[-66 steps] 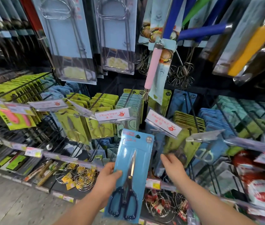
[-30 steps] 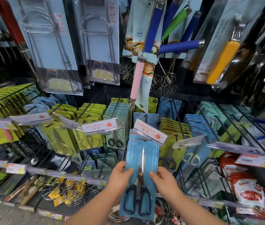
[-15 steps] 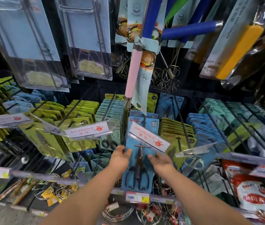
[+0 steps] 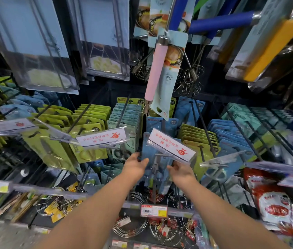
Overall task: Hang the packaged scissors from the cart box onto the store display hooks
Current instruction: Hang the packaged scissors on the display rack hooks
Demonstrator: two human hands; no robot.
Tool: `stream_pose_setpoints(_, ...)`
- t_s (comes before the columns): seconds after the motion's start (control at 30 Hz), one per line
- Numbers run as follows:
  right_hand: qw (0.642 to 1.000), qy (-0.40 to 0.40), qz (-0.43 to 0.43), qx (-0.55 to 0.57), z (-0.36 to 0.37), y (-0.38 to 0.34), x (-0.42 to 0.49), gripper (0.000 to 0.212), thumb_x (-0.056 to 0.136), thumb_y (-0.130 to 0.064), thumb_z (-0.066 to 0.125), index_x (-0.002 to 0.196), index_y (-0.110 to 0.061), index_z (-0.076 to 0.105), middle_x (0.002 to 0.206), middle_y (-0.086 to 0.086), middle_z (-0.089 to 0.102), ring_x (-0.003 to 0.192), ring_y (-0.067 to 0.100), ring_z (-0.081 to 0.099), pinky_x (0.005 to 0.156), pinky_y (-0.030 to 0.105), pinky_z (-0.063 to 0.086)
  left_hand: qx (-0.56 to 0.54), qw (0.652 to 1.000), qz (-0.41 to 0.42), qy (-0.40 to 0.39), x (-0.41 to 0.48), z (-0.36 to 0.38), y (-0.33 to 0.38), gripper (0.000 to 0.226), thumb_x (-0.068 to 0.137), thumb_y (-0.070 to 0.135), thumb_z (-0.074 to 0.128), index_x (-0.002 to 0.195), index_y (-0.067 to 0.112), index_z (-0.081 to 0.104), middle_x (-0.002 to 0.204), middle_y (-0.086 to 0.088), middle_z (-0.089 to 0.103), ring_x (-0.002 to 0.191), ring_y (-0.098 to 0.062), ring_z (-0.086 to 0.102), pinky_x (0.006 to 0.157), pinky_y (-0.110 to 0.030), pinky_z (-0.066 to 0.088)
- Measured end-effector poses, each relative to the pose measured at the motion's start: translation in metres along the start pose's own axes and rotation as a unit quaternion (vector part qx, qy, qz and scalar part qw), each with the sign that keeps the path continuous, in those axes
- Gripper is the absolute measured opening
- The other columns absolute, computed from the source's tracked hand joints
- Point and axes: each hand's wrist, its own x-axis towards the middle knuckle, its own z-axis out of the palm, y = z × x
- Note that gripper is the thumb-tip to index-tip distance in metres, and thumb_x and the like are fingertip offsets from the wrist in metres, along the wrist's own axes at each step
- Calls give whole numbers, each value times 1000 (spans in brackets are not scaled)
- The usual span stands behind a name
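Scissors pack [image 4: 160, 175] stands tall between the two grips, its top up at the hook [image 4: 161, 155]. Left grip [image 4: 135, 166] and right grip [image 4: 180, 172] each pinch one side edge.

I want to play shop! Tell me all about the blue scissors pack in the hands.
The scissors pack is a flat blue card with a clear plastic front, blurred here. Scissors show inside, blades pointing up. It is held about upright among the display hooks; a slanted price tag hides its upper part. The left hand pinches its left edge, the right hand holds its right edge.
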Motion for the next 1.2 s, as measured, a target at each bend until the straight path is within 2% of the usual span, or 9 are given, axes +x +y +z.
stream_pose_setpoints(0.03, 1000, 2, -9, -25, -1, 0, -5, 41, 93, -34, 50, 131, -19, 47, 114, 8, 61, 69, 14, 50, 71, 33, 44, 24, 1000, 7, -8, -3, -2, -2, 55, 95, 32, 52, 144, 17, 34, 140, -11, 50, 120, -30, 54, 98, -34, 45)
stream_pose_setpoints(0.13, 991, 13, -51, -122, -10, -2, -28, 36, 95, -32, 45, 128, -17, 48, 126, 11, 55, 106, 27, 57, 90, 36, 49, 168, 983, 67, -34, -17, -10, -8, 60, 94, 38, 49, 147, 18, 29, 148, -14, 38, 125, -35, 50, 103, -41, 45)
stream_pose_setpoints(0.23, 959, 30, -93, -267, -19, -2, -58, 45, 95, -38, 41, 136, -20, 40, 140, 10, 42, 122, 30, 49, 97, 42, 46, 394, 904, 166, -16, -38, -21, -13, 63, 94, 47, 43, 148, 19, 23, 151, -12, 31, 136, -32, 33, 109, -44, 36)
stream_pose_setpoints(0.37, 927, 74, -100, -354, -28, 6, -97, 51, 94, -45, 40, 141, -24, 33, 149, 5, 32, 137, 29, 29, 111, 49, 28, 527, 807, 266, -15, -67, -30, -14, 69, 93, 54, 37, 149, 21, 15, 156, -9, 18, 143, -33, 16, 114, -49, 22)
stream_pose_setpoints(0.47, 931, 90, -71, -346, -29, 19, -125, 55, 94, -45, 40, 142, -22, 29, 151, 3, 26, 142, 28, 20, 113, 50, 23, 543, 783, 300, -35, -83, -26, -13, 71, 92, 57, 36, 150, 22, 13, 157, -6, 14, 144, -32, 11, 115, -50, 19)
stream_pose_setpoints(0.67, 934, 122, 20, -336, -37, 64, -190, 59, 94, -47, 39, 145, -21, 24, 156, 5, 19, 144, 28, 14, 115, 50, 18, 543, 751, 367, -81, -122, 5, -12, 72, 93, 57, 36, 150, 20, 13, 159, -4, 11, 146, -31, 7, 117, -51, 17)
stream_pose_setpoints(0.87, 936, 155, 88, -305, -54, 120, -248, 61, 93, -49, 38, 146, -23, 22, 156, 4, 19, 145, 28, 13, 116, 51, 18, 556, 708, 420, -117, -175, 46, -13, 73, 93, 58, 30, 152, 20, 8, 160, -7, 9, 147, -31, 6, 118, -50, 15)
stream_pose_setpoints(1.03, 936, 190, 102, -277, -77, 169, -298, 62, 91, -55, 39, 142, -22, 28, 153, 2, 24, 142, 26, 18, 113, 49, 22, 549, 693, 448, -133, -225, 91, -5, 74, 92, 58, 35, 151, 18, 13, 158, -7, 14, 146, -32, 9, 117, -49, 16)
stream_pose_setpoints(1.2, 933, 214, 135, -258, -113, 241, -357, 59, 92, -49, 41, 144, -25, 26, 154, 1, 23, 144, 24, 16, 114, 48, 19, 548, 673, 468, -167, -298, 163, 3, 72, 93, 57, 37, 149, 17, 17, 156, -7, 19, 144, -31, 13, 116, -48, 19)
